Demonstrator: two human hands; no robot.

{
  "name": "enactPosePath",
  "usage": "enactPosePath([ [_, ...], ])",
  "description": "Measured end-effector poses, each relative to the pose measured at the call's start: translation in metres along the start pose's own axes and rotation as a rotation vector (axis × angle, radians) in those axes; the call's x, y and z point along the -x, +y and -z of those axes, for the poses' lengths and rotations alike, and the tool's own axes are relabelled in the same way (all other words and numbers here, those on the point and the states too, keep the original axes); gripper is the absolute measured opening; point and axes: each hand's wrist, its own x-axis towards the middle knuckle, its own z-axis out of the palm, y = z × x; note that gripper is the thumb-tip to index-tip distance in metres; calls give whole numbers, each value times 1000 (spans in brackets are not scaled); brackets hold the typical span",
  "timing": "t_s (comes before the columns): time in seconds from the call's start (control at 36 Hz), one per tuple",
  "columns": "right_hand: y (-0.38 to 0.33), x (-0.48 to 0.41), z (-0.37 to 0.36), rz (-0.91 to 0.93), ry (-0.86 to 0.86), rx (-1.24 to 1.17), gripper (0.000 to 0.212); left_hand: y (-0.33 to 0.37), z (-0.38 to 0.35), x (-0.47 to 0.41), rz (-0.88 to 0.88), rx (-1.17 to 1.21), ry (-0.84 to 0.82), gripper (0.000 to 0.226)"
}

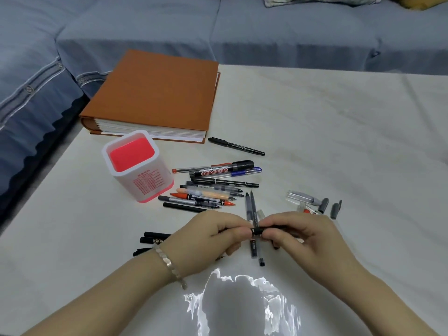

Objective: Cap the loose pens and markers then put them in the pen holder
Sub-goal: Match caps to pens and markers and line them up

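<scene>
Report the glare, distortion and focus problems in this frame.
Head view: bright white glare on the table near the bottom edge, between the forearms; wide-angle bending bows the seams of the sofa; light soft, shadows faint; whiteboard marker label legible, pen holder print too blurred to read; the black pen gripped by left hand and right hand looks slightly soft.

Left hand (206,236) and right hand (303,236) are pinching the held pen (260,230) crosswise above the table (339,141), fingertips nearly meeting. Two pens (251,209) are lying directly under the fingers, running away from them. Pen pile (206,197) is lying just beyond-left of the fingers, whiteboard marker (218,171) at its far edge. Pen holder (143,187) is standing left of the pile, album (155,93) lying behind it. Lone marker (236,146) is lying beyond the pile. Loose caps (312,204) are lying beyond-right of the fingers. More pens (152,237) are lying left, partly under the left wrist.
</scene>
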Motion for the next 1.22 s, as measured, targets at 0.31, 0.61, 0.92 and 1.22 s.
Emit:
enactPosePath([
  [0.31, -5, -10, -4, -205, 32, -330, 18, -1, 4, -2, -221, -287, 207, 31],
  [0.61, 2, -11, -3, -303, 97, -356, 15, -6, 9, -14, -164, -458, 155, 33],
  [0.92, 27, -16, 37, -365, 340, -345, 17, -23, 60, -46, 90, -574, 350, 19],
  [1.22, 36, -21, 15, -440, 221, -383, 18, -27, 41, -99, 76, -1000, 219, 19],
])
